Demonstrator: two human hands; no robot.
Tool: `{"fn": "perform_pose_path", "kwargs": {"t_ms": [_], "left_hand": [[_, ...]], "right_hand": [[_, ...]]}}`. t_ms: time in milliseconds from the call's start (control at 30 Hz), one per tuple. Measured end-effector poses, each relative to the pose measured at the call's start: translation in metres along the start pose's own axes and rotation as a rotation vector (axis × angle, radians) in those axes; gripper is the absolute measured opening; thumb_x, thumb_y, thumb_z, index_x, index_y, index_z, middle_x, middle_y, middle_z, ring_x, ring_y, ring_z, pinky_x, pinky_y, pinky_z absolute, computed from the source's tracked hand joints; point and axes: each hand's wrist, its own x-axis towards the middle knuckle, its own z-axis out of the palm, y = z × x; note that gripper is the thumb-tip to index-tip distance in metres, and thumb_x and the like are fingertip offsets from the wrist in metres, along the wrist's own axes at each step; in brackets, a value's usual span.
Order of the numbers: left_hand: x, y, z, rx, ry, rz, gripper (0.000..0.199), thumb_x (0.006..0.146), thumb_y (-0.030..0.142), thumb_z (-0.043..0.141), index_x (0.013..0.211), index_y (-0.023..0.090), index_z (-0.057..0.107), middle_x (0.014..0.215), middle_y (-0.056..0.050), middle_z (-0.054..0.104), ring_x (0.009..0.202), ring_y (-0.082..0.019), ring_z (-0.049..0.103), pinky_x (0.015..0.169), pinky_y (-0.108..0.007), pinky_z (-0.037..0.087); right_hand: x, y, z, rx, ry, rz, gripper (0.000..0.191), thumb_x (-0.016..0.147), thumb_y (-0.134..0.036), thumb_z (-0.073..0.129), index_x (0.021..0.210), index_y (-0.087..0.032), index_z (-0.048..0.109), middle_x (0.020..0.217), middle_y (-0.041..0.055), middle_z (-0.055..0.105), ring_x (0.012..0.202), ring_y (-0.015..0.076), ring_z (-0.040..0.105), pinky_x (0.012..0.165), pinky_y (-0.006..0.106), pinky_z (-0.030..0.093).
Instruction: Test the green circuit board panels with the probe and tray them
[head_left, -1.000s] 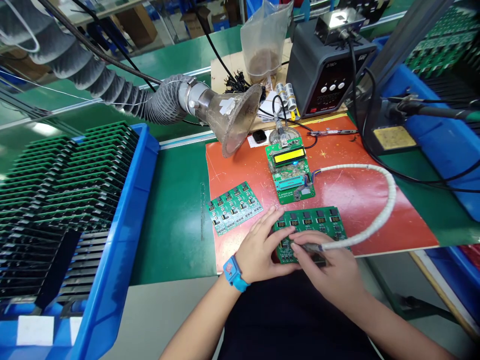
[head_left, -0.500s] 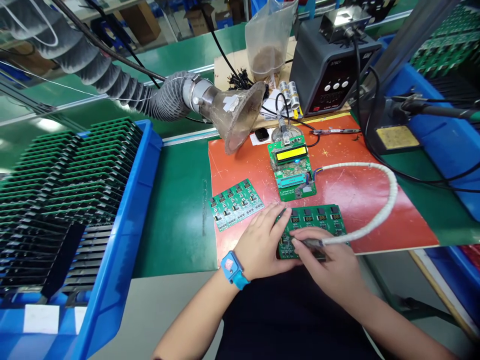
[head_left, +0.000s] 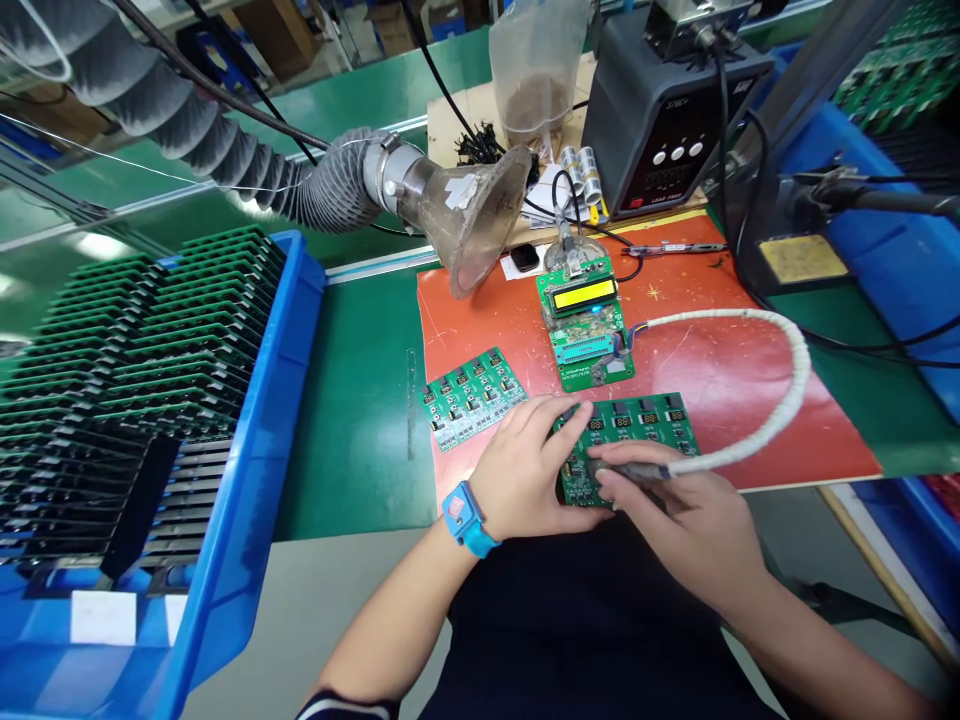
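Observation:
My left hand [head_left: 529, 465] grips the left end of a green circuit board [head_left: 626, 428], fingers over its top and thumb along the near edge. My right hand [head_left: 690, 515] pinches a dark probe [head_left: 634, 470], its tip low over the board's left part. Fingers hide the exact contact point. From the probe, a white-sleeved cable [head_left: 796, 390] loops back to a green programmer board [head_left: 592, 330] with a lit yellow display and a teal socket. A second circuit board [head_left: 474, 398] lies left of the programmer, beyond my left hand. A blue strap [head_left: 469, 520] circles my left wrist.
On the left, a blue bin [head_left: 259, 400] holds rows of green boards. A fume extraction funnel [head_left: 484, 225] hangs above the orange mat [head_left: 697, 350]. Behind stand a grey soldering station [head_left: 667, 130] and a plastic bag [head_left: 536, 90]. Another blue bin [head_left: 870, 220] is at right.
The view has shifted slightly, so the bench sits a little higher. More of the probe shows between my right fingers, and it lies flatter. My left hand keeps its hold on the board.

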Motion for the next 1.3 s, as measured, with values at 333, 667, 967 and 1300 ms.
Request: {"fn": "perform_pose_path", "kwargs": {"t_ms": [333, 667, 967, 1300], "left_hand": [[-0.031, -0.026, -0.047, 0.161, 0.097, -0.144, 0.094, 0.071, 0.055, 0.076, 0.147, 0.02, 0.034, 0.136, -0.016, 0.048, 0.126, -0.034, 0.048, 0.106, -0.052, 0.041], [-0.083, -0.081, -0.064, 0.341, 0.019, -0.458, 0.092, 0.076, 0.055, 0.073, 0.151, 0.025, 0.028, 0.143, -0.017, 0.04, 0.138, -0.043, 0.035, 0.109, -0.064, 0.035], [-0.037, -0.019, -0.032, 0.133, 0.006, -0.088, 0.078, 0.082, 0.052, 0.069, 0.147, 0.025, 0.035, 0.156, -0.017, 0.029, 0.148, -0.042, 0.019, 0.113, -0.068, 0.026], [-0.036, -0.019, 0.01, -0.002, -0.073, -0.004, 0.073, 0.082, 0.047, 0.07, 0.143, 0.02, 0.04, 0.148, -0.02, 0.042, 0.139, -0.035, 0.041, 0.109, -0.054, 0.044]], "right_hand": [[-0.005, 0.019, -0.054, 0.309, 0.225, 0.274, 0.015, 0.086, -0.032, 0.069, 0.098, -0.024, 0.066, 0.095, 0.0022, 0.073, 0.06, 0.0111, 0.068, 0.054, 0.022, 0.062], [-0.012, 0.051, -0.058, 0.191, 0.205, 0.353, 0.029, 0.084, -0.045, 0.069, 0.099, -0.021, 0.065, 0.095, 0.0068, 0.072, 0.065, 0.0164, 0.068, 0.058, 0.03, 0.062], [-0.015, 0.061, -0.057, 0.104, 0.172, 0.343, 0.028, 0.087, -0.044, 0.065, 0.102, -0.021, 0.062, 0.1, 0.0081, 0.072, 0.07, 0.0181, 0.07, 0.062, 0.032, 0.062], [-0.01, 0.056, -0.055, -0.139, 0.156, 0.152, 0.02, 0.09, -0.038, 0.06, 0.1, -0.021, 0.064, 0.092, 0.0059, 0.071, 0.072, 0.0177, 0.07, 0.056, 0.026, 0.059]]}}
